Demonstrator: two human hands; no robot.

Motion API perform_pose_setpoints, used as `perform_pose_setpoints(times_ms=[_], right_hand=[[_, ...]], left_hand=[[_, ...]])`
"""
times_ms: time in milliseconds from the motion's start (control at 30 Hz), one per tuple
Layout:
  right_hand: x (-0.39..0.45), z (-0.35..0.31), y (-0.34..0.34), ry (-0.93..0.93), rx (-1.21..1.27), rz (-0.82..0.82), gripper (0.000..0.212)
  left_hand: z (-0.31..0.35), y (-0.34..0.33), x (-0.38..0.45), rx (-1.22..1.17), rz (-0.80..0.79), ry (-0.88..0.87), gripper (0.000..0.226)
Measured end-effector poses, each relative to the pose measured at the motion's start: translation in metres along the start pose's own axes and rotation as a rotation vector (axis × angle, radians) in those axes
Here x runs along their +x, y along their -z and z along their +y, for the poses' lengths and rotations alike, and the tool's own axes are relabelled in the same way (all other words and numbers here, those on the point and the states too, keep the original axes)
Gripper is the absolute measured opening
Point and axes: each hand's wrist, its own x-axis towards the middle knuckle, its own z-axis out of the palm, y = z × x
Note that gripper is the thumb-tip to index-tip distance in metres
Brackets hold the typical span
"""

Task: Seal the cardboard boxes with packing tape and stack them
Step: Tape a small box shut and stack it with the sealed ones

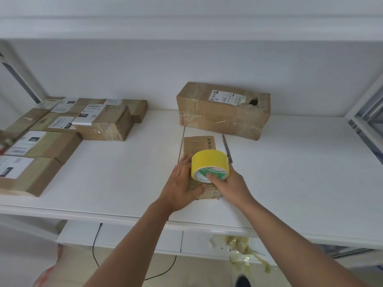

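A small flat cardboard box (200,147) lies on the white table (124,172) near its front edge. My left hand (182,186) presses on the box's left side, fingers straight and thumb across the near end. My right hand (228,186) grips a roll of yellow packing tape (209,162) over the box, thumb through the core. A larger taped box (223,109) with a shipping label and a torn hole stands behind, against the wall.
Several labelled cardboard boxes (103,123) crowd the table's left side. A box cutter (227,149) lies just right of the small box. Crumpled tape scraps (240,253) hang below the table's front edge. A black cable (96,243) runs down underneath.
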Motion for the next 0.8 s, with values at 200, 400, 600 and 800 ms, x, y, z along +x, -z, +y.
perform_pose_setpoints(times_ms=[200, 400, 600, 800], right_hand=[[0.005, -0.006, 0.010, 0.058, -0.093, 0.040, 0.042], [0.009, 0.004, 0.046, 0.007, -0.106, 0.035, 0.028], [0.007, 0.007, 0.029, -0.151, 0.294, -0.024, 0.018], [0.004, 0.012, 0.017, -0.202, 0.381, -0.010, 0.024]], left_hand=[[0.000, 0.003, -0.002, 0.020, -0.047, 0.084, 0.090], [0.004, 0.005, -0.006, 0.110, -0.127, 0.120, 0.100], [0.010, 0.018, 0.000, -0.177, -0.149, 0.230, 0.089], [0.026, 0.015, 0.038, 0.023, 0.136, 0.367, 0.041]])
